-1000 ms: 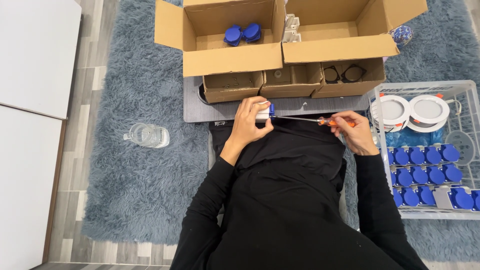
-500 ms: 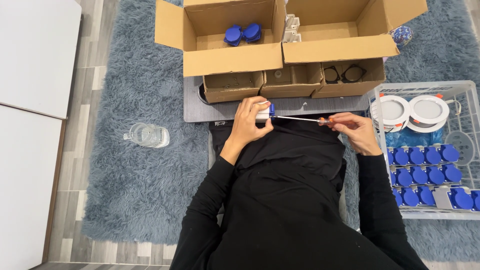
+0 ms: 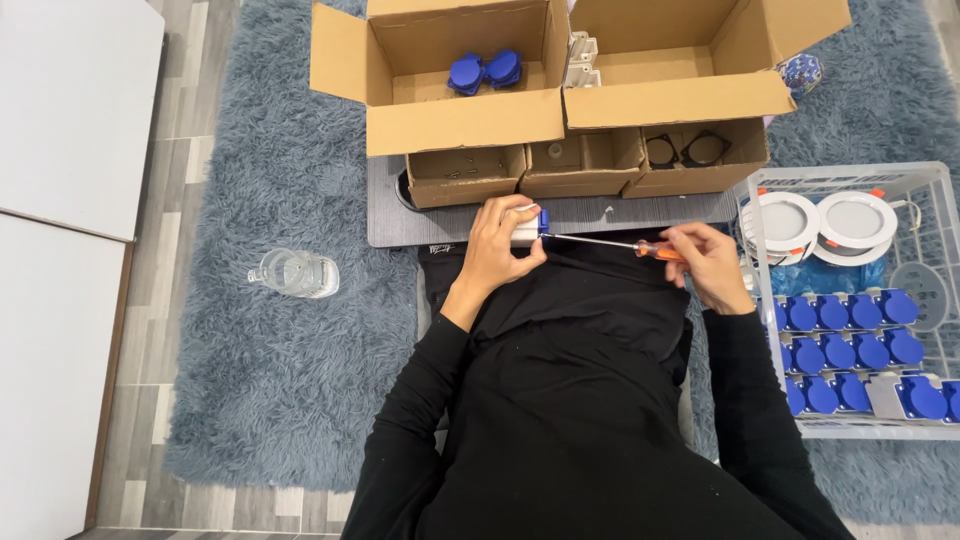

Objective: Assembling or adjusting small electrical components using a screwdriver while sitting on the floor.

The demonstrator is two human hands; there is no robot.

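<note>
From the head camera, looking straight down, a person in a black long-sleeved top sits on a shaggy blue-grey rug [image 3: 280, 380]. The left hand [image 3: 503, 245] is curled shut around a small white and blue part [image 3: 531, 226], held just above the near edge of a grey mat [image 3: 640, 212] that lies on the rug. The right hand [image 3: 712, 265] is closed round the orange handle of a screwdriver [image 3: 610, 243]; its thin shaft runs level across the body, and the tip meets the blue end of the part right beside the left fingers. So the part sits inside the left grip, and well apart from the right grip, with the length of the shaft between them. Beyond the mat stand open cardboard boxes: the big left box [image 3: 460, 120] holds two blue caps [image 3: 485, 72], and three smaller boxes [image 3: 580, 165] stand along the mat's far edge. At the right edge of the rug a white wire basket [image 3: 930, 180] holds rows of blue parts [image 3: 850, 345] and two white round lamps [image 3: 820, 220]. A clear water bottle [image 3: 293, 273] lies on its side on the rug to the left.
</note>
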